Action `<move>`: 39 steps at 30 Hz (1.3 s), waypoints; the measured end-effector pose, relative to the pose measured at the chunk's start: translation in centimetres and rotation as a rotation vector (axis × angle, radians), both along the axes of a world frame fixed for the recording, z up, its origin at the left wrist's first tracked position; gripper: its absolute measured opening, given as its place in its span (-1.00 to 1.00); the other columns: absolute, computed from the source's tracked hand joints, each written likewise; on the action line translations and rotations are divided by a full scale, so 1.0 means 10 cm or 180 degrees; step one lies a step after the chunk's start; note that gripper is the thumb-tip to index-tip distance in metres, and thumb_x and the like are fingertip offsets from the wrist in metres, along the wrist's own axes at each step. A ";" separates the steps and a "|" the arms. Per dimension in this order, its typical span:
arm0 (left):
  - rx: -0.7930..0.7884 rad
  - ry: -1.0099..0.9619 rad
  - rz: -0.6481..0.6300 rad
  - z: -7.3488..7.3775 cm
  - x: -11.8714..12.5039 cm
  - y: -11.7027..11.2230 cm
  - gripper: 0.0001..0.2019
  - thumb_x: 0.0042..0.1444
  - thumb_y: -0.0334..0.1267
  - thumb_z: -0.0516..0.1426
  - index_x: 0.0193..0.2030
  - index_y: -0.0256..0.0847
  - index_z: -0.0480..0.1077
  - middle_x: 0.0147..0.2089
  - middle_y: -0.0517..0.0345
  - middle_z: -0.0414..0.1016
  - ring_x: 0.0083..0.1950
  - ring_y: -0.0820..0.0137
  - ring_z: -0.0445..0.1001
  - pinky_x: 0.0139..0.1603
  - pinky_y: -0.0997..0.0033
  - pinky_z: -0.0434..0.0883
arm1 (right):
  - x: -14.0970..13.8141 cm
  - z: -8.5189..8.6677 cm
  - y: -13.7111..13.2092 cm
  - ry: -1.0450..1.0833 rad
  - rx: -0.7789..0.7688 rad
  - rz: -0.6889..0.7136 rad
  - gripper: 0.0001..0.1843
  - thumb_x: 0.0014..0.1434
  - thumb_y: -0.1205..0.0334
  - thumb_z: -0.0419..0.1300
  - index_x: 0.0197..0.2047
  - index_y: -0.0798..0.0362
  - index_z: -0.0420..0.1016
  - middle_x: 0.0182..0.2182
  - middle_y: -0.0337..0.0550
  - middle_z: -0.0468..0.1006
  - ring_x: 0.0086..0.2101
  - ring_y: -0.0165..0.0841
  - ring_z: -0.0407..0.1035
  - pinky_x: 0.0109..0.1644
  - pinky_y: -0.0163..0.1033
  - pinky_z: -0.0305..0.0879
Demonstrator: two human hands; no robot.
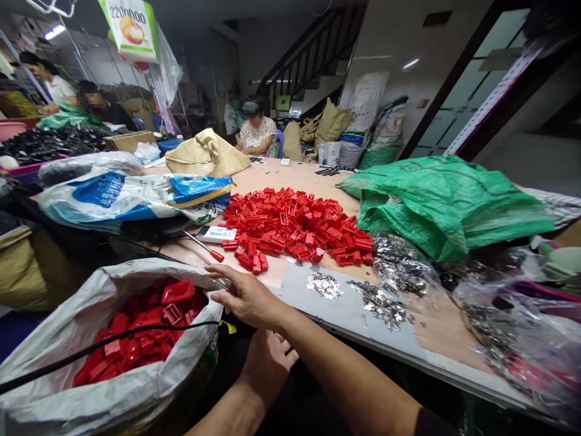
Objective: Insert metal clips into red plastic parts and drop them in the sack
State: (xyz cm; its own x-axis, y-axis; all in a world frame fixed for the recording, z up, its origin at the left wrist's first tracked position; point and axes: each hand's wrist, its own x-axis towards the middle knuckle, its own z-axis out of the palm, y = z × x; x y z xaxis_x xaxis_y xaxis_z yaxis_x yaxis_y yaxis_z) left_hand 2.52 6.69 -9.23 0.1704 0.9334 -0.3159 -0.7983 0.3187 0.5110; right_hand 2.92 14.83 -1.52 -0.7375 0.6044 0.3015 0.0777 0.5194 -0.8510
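My right hand [245,298] reaches left across the near table edge, fingers stretched out flat and apart, fingertips at the rim of a white woven sack [149,387]. The sack holds red plastic clips [136,339]. My left hand [267,363] hangs lower, below the table edge beside the sack, fingers loosely spread and holding nothing. A large pile of the same red plastic clips [299,227] lies on the table just beyond my right hand. Small heaps of shiny metal pieces [324,284] sit to its right on a grey sheet.
A red-handled screwdriver [206,247] and a small white device [216,234] lie near the pile. A black cable [91,351] crosses the sack. A green sack [445,203] and clear bags [508,315] fill the right. Blue-white bags [131,197] lie left. A person [256,130] sits at the far end.
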 end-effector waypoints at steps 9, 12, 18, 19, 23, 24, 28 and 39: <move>-0.0841 -0.0442 0.0078 -0.13 -0.08 0.02 -0.56 0.12 0.09 0.10 -0.03 -0.23 0.33 -0.28 0.05 0.47 -0.22 0.27 0.51 -0.05 0.19 0.38 | 1.14 -0.45 0.77 -0.1605 0.0854 -0.2732 -0.47 0.17 0.35 0.19 0.21 0.06 0.23 0.16 0.04 0.24 0.10 -0.17 0.22 0.15 -0.09 0.19; -0.0928 -0.0416 0.0003 -0.15 -0.01 0.02 -0.56 0.12 0.08 0.11 -0.03 -0.24 0.33 -0.29 0.07 0.47 -0.25 0.29 0.51 -0.07 0.20 0.39 | 1.48 -0.53 1.01 -0.1891 0.0688 -0.3147 -0.40 0.13 0.33 0.21 0.23 0.15 0.20 0.15 0.16 0.23 0.06 -0.06 0.25 0.09 -0.03 0.21; -0.0807 -0.0276 0.0004 -0.18 0.01 0.01 -0.62 0.12 0.00 0.15 -0.07 -0.26 0.35 -0.31 0.09 0.46 -0.28 0.35 0.50 -0.09 0.24 0.40 | 1.61 -0.56 1.13 -0.2122 0.0557 -0.3143 -0.63 0.15 0.33 0.19 0.05 0.11 0.40 -0.17 0.02 0.50 -0.14 -0.12 0.38 -0.08 -0.14 0.25; -0.0707 -0.0156 0.0015 -0.18 0.00 0.02 -0.64 0.13 -0.02 0.15 -0.07 -0.26 0.35 -0.31 0.10 0.46 -0.29 0.36 0.49 -0.09 0.25 0.40 | 1.60 -0.53 1.09 -0.2087 0.0586 -0.3152 -0.64 0.16 0.32 0.18 0.05 0.11 0.40 -0.18 0.02 0.50 -0.15 -0.14 0.38 -0.09 -0.15 0.25; -0.0002 0.0905 0.0187 -0.17 -0.03 0.09 -0.65 0.08 -0.13 0.22 -0.02 -0.20 0.36 -0.24 0.12 0.45 -0.29 0.43 0.48 -0.15 0.38 0.40 | 1.51 -0.41 0.74 -0.1832 0.0761 -0.2971 -0.65 0.20 0.25 0.19 0.06 0.05 0.37 -0.17 -0.08 0.51 -0.16 -0.24 0.37 -0.08 -0.23 0.24; 0.0180 0.1238 0.0287 -0.17 -0.02 0.12 -0.60 0.04 -0.16 0.25 0.02 -0.16 0.35 -0.18 0.11 0.45 -0.27 0.44 0.48 -0.16 0.40 0.40 | 1.47 -0.38 0.62 -0.1757 0.0777 -0.2830 -0.67 0.19 0.24 0.21 0.04 0.01 0.38 -0.18 -0.14 0.52 -0.17 -0.28 0.38 -0.09 -0.27 0.24; 0.0733 0.2038 0.0481 -0.17 0.04 0.27 -0.43 -0.05 -0.23 0.30 0.14 -0.06 0.30 0.08 0.05 0.41 -0.10 0.35 0.48 -0.05 0.37 0.41 | 1.30 -0.29 0.10 -0.1221 0.0517 -0.1937 -0.79 0.15 0.26 0.24 -0.11 0.01 0.43 -0.32 -0.21 0.53 -0.30 -0.34 0.40 -0.21 -0.31 0.24; 0.0371 0.0985 -0.0115 -0.10 0.19 0.23 -0.63 -0.08 -0.25 0.33 -0.14 -0.22 0.34 -0.19 0.07 0.54 -0.21 0.36 0.51 -0.16 0.34 0.46 | 2.00 -0.44 0.14 -0.1658 0.0339 -0.2174 -0.77 0.28 0.24 0.07 -0.02 0.02 0.43 -0.19 -0.17 0.55 -0.23 -0.34 0.43 -0.15 -0.29 0.33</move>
State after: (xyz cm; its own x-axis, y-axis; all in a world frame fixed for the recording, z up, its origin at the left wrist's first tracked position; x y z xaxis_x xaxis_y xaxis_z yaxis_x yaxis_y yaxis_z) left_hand 4.41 9.01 -10.27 0.1166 0.9614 -0.2492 -0.5889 0.2690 0.7622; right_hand 22.88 16.25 -5.95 -0.2831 0.9532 0.1061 0.7684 0.2916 -0.5697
